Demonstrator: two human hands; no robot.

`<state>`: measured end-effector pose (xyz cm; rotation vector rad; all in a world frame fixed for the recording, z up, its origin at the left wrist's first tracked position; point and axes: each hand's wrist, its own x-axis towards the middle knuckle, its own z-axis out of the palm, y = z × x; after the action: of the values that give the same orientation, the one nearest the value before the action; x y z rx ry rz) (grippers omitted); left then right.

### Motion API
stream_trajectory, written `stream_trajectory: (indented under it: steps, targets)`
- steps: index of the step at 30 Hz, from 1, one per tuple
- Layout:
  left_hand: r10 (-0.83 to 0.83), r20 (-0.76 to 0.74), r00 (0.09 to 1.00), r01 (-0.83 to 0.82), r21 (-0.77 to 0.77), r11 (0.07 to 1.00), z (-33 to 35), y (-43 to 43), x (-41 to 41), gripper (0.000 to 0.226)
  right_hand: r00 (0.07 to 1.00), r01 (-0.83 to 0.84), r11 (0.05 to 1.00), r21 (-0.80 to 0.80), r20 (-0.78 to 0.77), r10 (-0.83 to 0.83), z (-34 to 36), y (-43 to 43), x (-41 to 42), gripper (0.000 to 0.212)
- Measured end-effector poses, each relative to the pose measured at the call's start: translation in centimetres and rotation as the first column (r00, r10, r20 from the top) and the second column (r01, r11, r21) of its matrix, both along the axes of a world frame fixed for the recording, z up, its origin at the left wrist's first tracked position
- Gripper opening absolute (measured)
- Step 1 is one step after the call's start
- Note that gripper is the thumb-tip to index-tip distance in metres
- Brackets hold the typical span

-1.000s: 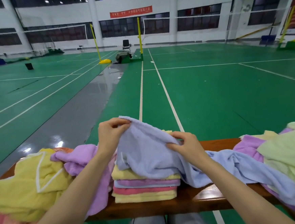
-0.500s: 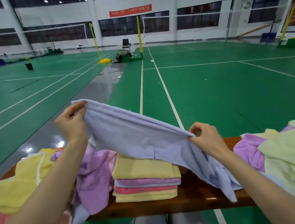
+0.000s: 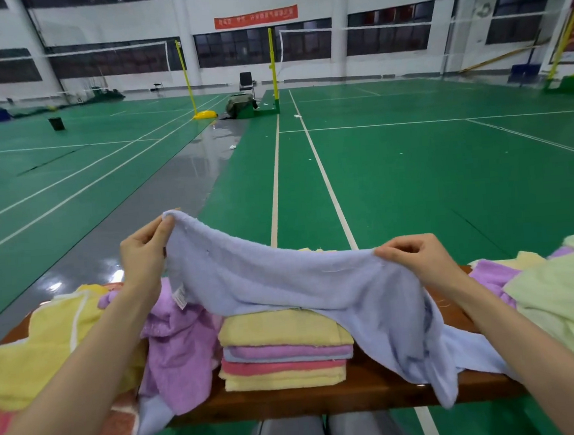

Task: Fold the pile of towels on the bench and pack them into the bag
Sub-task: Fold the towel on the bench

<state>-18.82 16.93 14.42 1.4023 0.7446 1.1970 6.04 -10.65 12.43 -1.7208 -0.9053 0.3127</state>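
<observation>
Above the middle of the bench [image 3: 361, 391], a pale blue towel [image 3: 283, 279] is drawn taut between the left hand [image 3: 142, 254] and the right hand [image 3: 415, 255]. Each hand pinches the towel's upper edge between thumb and fingers, apparently to square it for folding, while its lower part drapes over the folded stack [image 3: 286, 351] and past the bench's near edge. Print on the towel's sewn-in label [image 3: 179, 296] and on the red wall banner [image 3: 256, 16] is too small to read.

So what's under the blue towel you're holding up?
A folded stack of yellow, purple and pink towels, sitting on the wooden bench. The blue towel drapes over the stack's back and right corner, so whatever lies there is hidden.
</observation>
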Motion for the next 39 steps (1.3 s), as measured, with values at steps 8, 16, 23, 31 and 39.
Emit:
stream_trajectory:
  steps: [8,16,23,31,39]
  targets:
    - [0.021,-0.184,0.983,0.031,0.274,0.961,-0.4,-0.7,0.2,0.028,0.995,-0.087,0.996,-0.026,-0.058,0.085,0.0,1.4,-0.5,0.033]
    - [0.007,-0.724,0.69,0.195,0.195,0.961,-3.9,-0.9,-0.2,0.029,0.896,-0.191,0.828,-0.527,0.25,0.366,-3.6,2.5,-3.9,0.035]
    - [-0.016,-0.645,0.764,0.211,0.227,0.951,-4.8,-2.8,0.7,0.012,0.948,-0.197,0.933,-0.301,0.186,0.26,-2.6,7.5,-7.8,0.026]
    - [-0.497,-0.647,0.578,0.661,0.014,0.751,-4.2,-4.2,-2.0,0.031,0.949,-0.202,0.914,-0.352,0.158,0.271,-3.5,12.7,-11.3,0.035]
    - [-0.158,-0.654,0.74,0.339,0.159,0.927,-4.1,-2.7,-2.5,0.047,0.914,-0.337,0.906,-0.257,0.141,0.38,-4.0,12.0,-11.4,0.012]
